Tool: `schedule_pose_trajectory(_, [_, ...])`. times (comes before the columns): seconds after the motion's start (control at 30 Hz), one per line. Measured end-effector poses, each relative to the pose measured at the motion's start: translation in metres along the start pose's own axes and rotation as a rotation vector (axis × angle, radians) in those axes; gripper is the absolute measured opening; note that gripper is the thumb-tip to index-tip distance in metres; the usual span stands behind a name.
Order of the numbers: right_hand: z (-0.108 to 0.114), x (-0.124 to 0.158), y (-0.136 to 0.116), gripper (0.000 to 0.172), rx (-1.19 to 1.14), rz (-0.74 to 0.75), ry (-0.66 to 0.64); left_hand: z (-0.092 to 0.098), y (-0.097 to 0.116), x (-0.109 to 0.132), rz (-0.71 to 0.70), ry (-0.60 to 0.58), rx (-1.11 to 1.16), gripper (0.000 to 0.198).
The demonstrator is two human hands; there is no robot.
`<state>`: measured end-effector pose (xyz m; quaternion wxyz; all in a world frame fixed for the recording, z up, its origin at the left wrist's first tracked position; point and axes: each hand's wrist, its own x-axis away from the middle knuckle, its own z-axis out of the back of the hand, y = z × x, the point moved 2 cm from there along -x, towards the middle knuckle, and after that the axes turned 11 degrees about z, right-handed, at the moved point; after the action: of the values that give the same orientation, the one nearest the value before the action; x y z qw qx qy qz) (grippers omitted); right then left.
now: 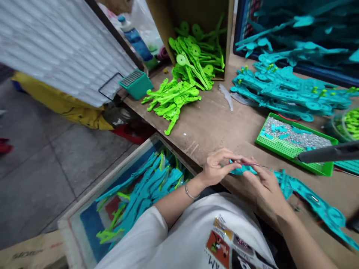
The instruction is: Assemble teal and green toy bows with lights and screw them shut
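At the table's near edge, my left hand [220, 166] is closed, thumb and fingers pinching the end of a teal plastic part [242, 170] and thin reddish wires [254, 164]. My right hand [265, 183] closes over the same part and wires from the other side, hiding its middle. Beyond my right wrist, a long teal plastic shell [314, 198] with red wires lies along the table edge; whether it joins the piece in my hands is hidden. A grey-black tool [331, 152], its kind unclear, juts in from the right over a green tray [260, 142] of small silver screws and teal bits.
Lime-green plastic parts [176, 97] spill from a cardboard box [161, 22]. Teal shells [288, 89] are piled before a dark blue crate [238, 33]. A box of finished-looking teal and green pieces [151, 186] stands below, left. A teal block container [137, 84] sits at the table's corner.
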<state>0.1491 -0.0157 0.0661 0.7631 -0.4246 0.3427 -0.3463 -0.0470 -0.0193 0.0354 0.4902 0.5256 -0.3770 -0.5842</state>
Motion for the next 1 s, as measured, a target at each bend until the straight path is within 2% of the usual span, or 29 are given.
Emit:
schedule_pose_trajectory(0.07, [-0.011,-0.010,0.007,0.028,-0.165,-0.117,0.097,0.006,-0.003,-0.005,-0.039,-0.076,-0.031,0.040])
schedule_pose_trajectory(0.1, [-0.010,-0.013,0.011,0.027,-0.198,-0.174,0.135,0.015,-0.007,-0.010,-0.054,-0.096,-0.084,0.050])
schedule_pose_trajectory(0.17, [0.001,-0.015,0.021,0.027,-0.180,-0.239,0.185,0.047,-0.021,-0.028,-0.084,-0.050,-0.280,0.068])
schedule_pose_trajectory(0.23, [0.020,-0.013,0.035,0.030,-0.113,-0.262,0.229,0.096,-0.039,-0.050,-0.024,0.310,-0.553,0.049])
schedule_pose_trajectory(0.27, [0.031,-0.011,0.043,0.031,-0.073,-0.269,0.252,0.122,-0.050,-0.060,0.071,0.496,-0.667,0.044])
schedule_pose_trajectory(0.3, [0.039,-0.009,0.052,0.032,-0.033,-0.276,0.275,0.145,-0.061,-0.069,0.177,0.616,-0.765,0.041])
schedule_pose_trajectory(0.37, [0.051,-0.002,0.071,0.034,0.045,-0.299,0.307,0.180,-0.081,-0.084,0.350,0.701,-0.892,0.040])
schedule_pose_trajectory(0.47, [0.050,0.008,0.092,0.034,0.173,-0.281,0.302,0.201,-0.101,-0.096,0.400,0.641,-0.918,0.034])
schedule_pose_trajectory(0.57, [0.042,0.015,0.097,0.032,0.332,-0.195,0.303,0.198,-0.101,-0.095,0.359,0.593,-0.881,0.030])
schedule_pose_trajectory(0.63, [0.040,0.019,0.095,0.031,0.387,-0.160,0.334,0.190,-0.090,-0.090,0.315,0.530,-0.821,0.025])
schedule_pose_trajectory(0.7, [0.041,0.022,0.092,0.030,0.408,-0.148,0.363,0.176,-0.074,-0.081,0.322,0.403,-0.700,0.024])
schedule_pose_trajectory(0.77, [0.043,0.025,0.090,0.030,0.445,-0.143,0.372,0.155,-0.053,-0.070,0.325,0.188,-0.566,0.030])
schedule_pose_trajectory(0.87, [0.046,0.032,0.088,0.029,0.498,-0.140,0.374,0.111,-0.022,-0.049,0.147,-0.247,-0.533,0.034])
schedule_pose_trajectory(0.93, [0.048,0.037,0.087,0.027,0.528,-0.140,0.372,0.085,-0.014,-0.036,0.065,-0.489,-0.541,0.037])
schedule_pose_trajectory(1.0, [0.049,0.043,0.086,0.026,0.555,-0.139,0.365,0.068,-0.018,-0.028,0.016,-0.646,-0.552,0.040])
